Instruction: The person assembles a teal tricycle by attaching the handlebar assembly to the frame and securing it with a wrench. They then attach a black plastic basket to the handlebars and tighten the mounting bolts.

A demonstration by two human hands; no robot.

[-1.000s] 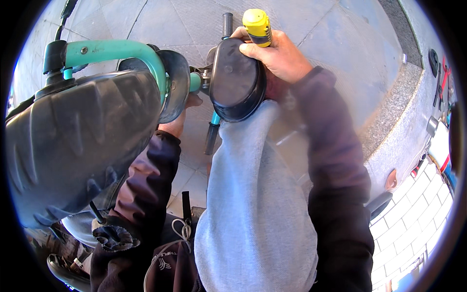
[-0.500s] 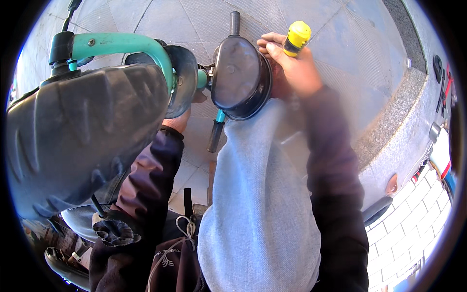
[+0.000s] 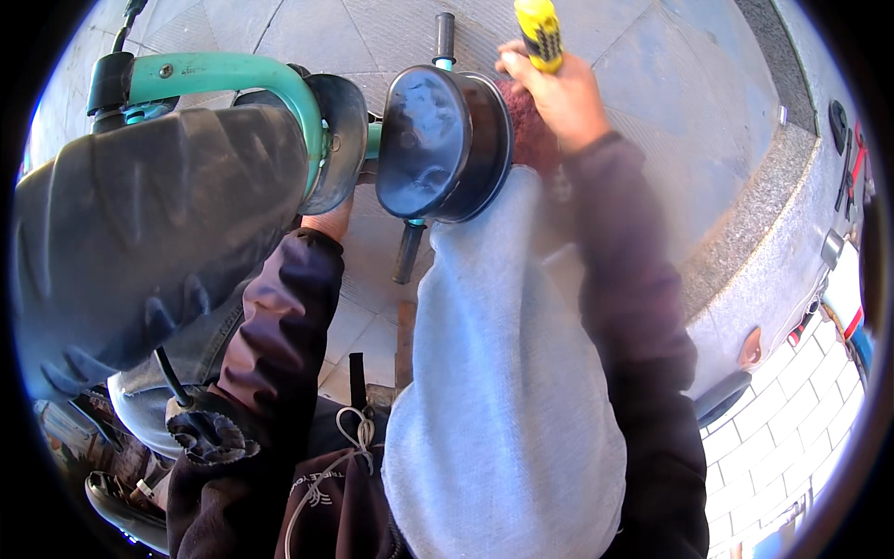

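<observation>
My right hand (image 3: pixel 570 104) is closed around a screwdriver with a yellow and black handle (image 3: pixel 539 37), held up beyond my knee. Just left of this hand is a black rounded, D-shaped part (image 3: pixel 419 140), tilted, with a black grip (image 3: pixel 445 37) above and another grip (image 3: pixel 407 253) below. It joins a teal frame tube (image 3: pixel 237 79). My left hand (image 3: pixel 332 220) reaches in under a black curved guard (image 3: pixel 337 144) on the frame; its fingers are hidden there. A large black ribbed saddle (image 3: pixel 168 233) fills the left side.
My leg in light blue denim (image 3: pixel 507 373) rises in the middle. Behind the right hand shows a dark red fuzzy surface (image 3: pixel 533 130). A stone kerb (image 3: pixel 745 224) curves along the right, with tools, including a red-handled one (image 3: pixel 859 149), beyond it. Grey paving (image 3: pixel 670 93) lies underneath.
The black D-shaped part has turned, showing more of its side, and shifted left. My right hand has moved slightly up and left with the screwdriver, whose handle now leans left.
</observation>
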